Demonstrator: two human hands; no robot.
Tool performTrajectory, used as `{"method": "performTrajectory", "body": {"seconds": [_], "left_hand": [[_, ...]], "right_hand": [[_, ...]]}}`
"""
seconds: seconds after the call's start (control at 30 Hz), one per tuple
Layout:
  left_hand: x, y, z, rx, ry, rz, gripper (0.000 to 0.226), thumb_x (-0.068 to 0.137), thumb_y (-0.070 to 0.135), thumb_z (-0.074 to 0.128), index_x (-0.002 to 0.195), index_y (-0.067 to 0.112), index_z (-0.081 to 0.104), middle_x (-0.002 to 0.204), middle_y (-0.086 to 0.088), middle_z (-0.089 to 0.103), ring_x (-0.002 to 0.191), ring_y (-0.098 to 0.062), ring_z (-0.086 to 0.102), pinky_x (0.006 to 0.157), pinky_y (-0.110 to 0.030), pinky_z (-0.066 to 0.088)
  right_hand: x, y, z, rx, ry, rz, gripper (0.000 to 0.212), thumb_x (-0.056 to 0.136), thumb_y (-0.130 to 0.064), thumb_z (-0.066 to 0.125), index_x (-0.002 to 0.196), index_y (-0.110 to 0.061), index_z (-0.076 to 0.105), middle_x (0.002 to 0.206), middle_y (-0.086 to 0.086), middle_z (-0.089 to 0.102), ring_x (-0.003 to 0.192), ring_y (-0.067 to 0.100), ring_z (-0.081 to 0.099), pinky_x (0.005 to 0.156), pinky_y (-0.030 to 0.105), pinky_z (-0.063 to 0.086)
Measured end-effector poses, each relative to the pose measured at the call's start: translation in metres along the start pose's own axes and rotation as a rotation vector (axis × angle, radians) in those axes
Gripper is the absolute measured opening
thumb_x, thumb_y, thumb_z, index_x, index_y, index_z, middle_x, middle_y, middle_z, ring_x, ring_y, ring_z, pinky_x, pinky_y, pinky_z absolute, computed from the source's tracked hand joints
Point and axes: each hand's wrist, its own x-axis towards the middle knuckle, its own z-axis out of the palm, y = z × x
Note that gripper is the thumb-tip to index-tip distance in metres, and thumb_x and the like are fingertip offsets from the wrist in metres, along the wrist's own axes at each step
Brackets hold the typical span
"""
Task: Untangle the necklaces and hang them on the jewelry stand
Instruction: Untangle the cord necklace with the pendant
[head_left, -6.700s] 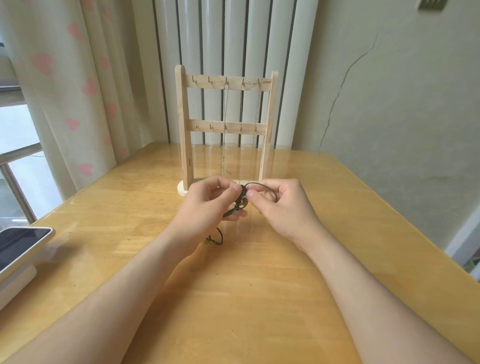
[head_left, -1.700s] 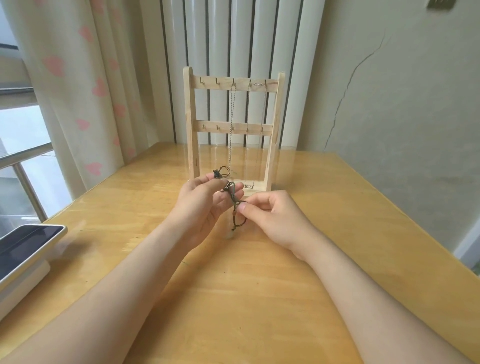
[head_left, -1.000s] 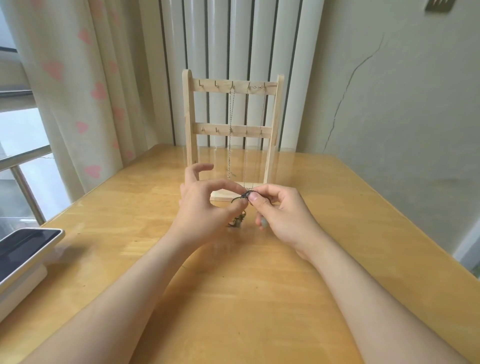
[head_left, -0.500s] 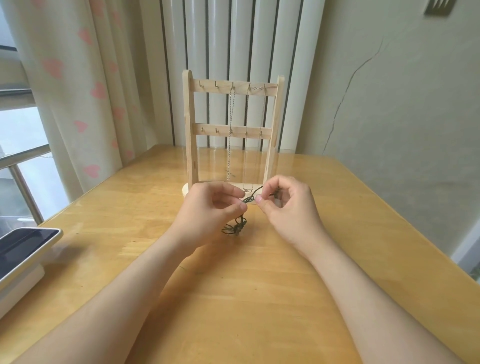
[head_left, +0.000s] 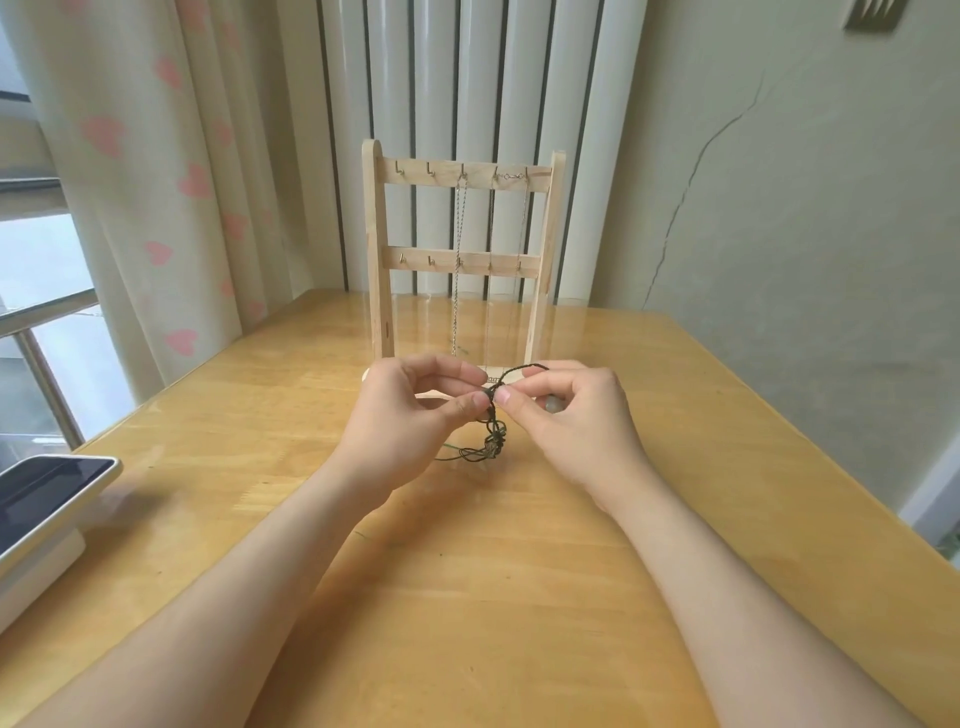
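Note:
A tangled dark green cord necklace (head_left: 491, 441) hangs between my hands just above the wooden table (head_left: 467, 597). My left hand (head_left: 410, 410) pinches the cord at its top with thumb and forefinger. My right hand (head_left: 566, 415) pinches it right beside, fingertips nearly touching the left ones; a loop of cord arches over its fingers. The knotted lower part trails onto the table. Behind stands the wooden jewelry stand (head_left: 379, 249) with two rows of hooks. A silver chain (head_left: 460, 260) hangs from the middle top hook, and a second thin chain (head_left: 519, 228) from the right hooks.
A tablet or phone (head_left: 47, 493) on a white box lies at the table's left edge. A heart-print curtain (head_left: 156, 156) and window are at the left, a white radiator and a cracked wall behind the stand.
Both hands stay in front of the stand's base, working the cord. The tangle hangs a little lower and looser, and a loop now arches over my right fingers.

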Motion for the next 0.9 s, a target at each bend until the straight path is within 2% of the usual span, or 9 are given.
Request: {"method": "performTrajectory", "body": {"seconds": [0.17, 0.23, 0.37, 0.43, 0.53, 0.63, 0.7, 0.77, 0.9], "left_hand": [[-0.002, -0.001, 0.000, 0.005, -0.047, -0.006, 0.021, 0.089, 0.011, 0.086, 0.106, 0.017, 0.074, 0.092, 0.000, 0.083, 0.087, -0.018, 0.081, 0.086, -0.033, 0.059], [-0.001, 0.000, -0.001, -0.012, -0.049, -0.003, 0.022, 0.088, 0.011, 0.087, 0.105, 0.016, 0.074, 0.092, -0.002, 0.083, 0.088, -0.020, 0.081, 0.087, -0.034, 0.059], [0.002, -0.003, 0.000, -0.038, -0.035, 0.010, 0.017, 0.093, 0.006, 0.081, 0.106, 0.013, 0.072, 0.091, -0.002, 0.080, 0.087, -0.022, 0.080, 0.088, -0.037, 0.064], [0.004, -0.006, -0.001, -0.015, -0.054, 0.015, 0.012, 0.101, 0.005, 0.070, 0.109, 0.014, 0.071, 0.090, 0.001, 0.074, 0.083, -0.018, 0.074, 0.087, -0.037, 0.063], [0.001, -0.007, 0.003, 0.123, -0.139, 0.041, 0.012, 0.107, 0.010, 0.058, 0.112, 0.017, 0.066, 0.092, -0.001, 0.067, 0.069, -0.012, 0.061, 0.070, -0.032, 0.053], [-0.003, -0.006, 0.008, 0.370, -0.203, 0.145, 0.014, 0.103, 0.007, 0.054, 0.108, 0.015, 0.063, 0.083, 0.005, 0.063, 0.052, -0.001, 0.051, 0.055, -0.015, 0.040], [-0.004, -0.005, 0.010, 0.441, -0.212, 0.165, 0.013, 0.101, 0.007, 0.054, 0.102, 0.016, 0.062, 0.077, 0.010, 0.061, 0.051, -0.001, 0.053, 0.054, -0.014, 0.037], [-0.004, -0.005, 0.010, 0.481, -0.189, 0.163, 0.012, 0.099, 0.013, 0.054, 0.094, 0.020, 0.062, 0.071, 0.013, 0.059, 0.055, -0.003, 0.049, 0.056, -0.018, 0.036], [0.000, -0.003, 0.008, 0.198, -0.192, -0.038, 0.024, 0.105, 0.021, 0.049, 0.088, 0.010, 0.062, 0.077, 0.003, 0.060, 0.070, -0.017, 0.048, 0.070, -0.032, 0.041]], "right_hand": [[0.002, -0.003, 0.001, 0.195, -0.018, 0.092, 0.008, 0.088, -0.020, 0.085, 0.080, -0.022, 0.085, 0.100, -0.001, 0.076, 0.094, 0.027, 0.068, 0.078, 0.017, 0.051], [0.002, -0.003, 0.000, 0.215, -0.054, 0.117, 0.011, 0.090, -0.021, 0.083, 0.079, -0.020, 0.084, 0.101, 0.006, 0.077, 0.085, 0.024, 0.066, 0.080, 0.027, 0.052], [0.005, -0.003, -0.001, 0.184, -0.148, 0.160, 0.011, 0.095, -0.020, 0.077, 0.084, -0.020, 0.081, 0.116, 0.005, 0.069, 0.094, 0.010, 0.062, 0.087, 0.025, 0.047], [0.005, -0.006, -0.001, 0.182, -0.177, 0.150, 0.020, 0.097, -0.013, 0.070, 0.078, -0.009, 0.075, 0.105, -0.001, 0.065, 0.085, 0.005, 0.057, 0.082, 0.025, 0.046], [0.001, -0.012, 0.001, 0.128, -0.194, 0.118, 0.036, 0.095, -0.014, 0.062, 0.068, 0.008, 0.052, 0.084, 0.002, 0.048, 0.069, 0.004, 0.045, 0.063, 0.020, 0.038], [-0.002, -0.015, 0.002, 0.049, -0.200, 0.097, 0.041, 0.082, -0.033, 0.054, 0.064, 0.001, 0.043, 0.085, 0.001, 0.047, 0.078, 0.003, 0.047, 0.067, 0.018, 0.038], [0.000, -0.013, 0.002, 0.015, -0.212, 0.088, 0.047, 0.079, -0.036, 0.047, 0.069, 0.009, 0.046, 0.087, 0.004, 0.049, 0.093, 0.010, 0.052, 0.079, 0.029, 0.042], [0.001, -0.010, 0.001, -0.013, -0.221, 0.059, 0.053, 0.082, -0.036, 0.042, 0.077, 0.016, 0.050, 0.089, 0.006, 0.051, 0.099, 0.017, 0.053, 0.083, 0.027, 0.042], [-0.004, -0.011, 0.003, -0.137, -0.231, -0.032, 0.038, 0.095, -0.023, 0.049, 0.061, -0.005, 0.047, 0.092, 0.002, 0.047, 0.086, 0.006, 0.046, 0.072, 0.011, 0.035]]}}
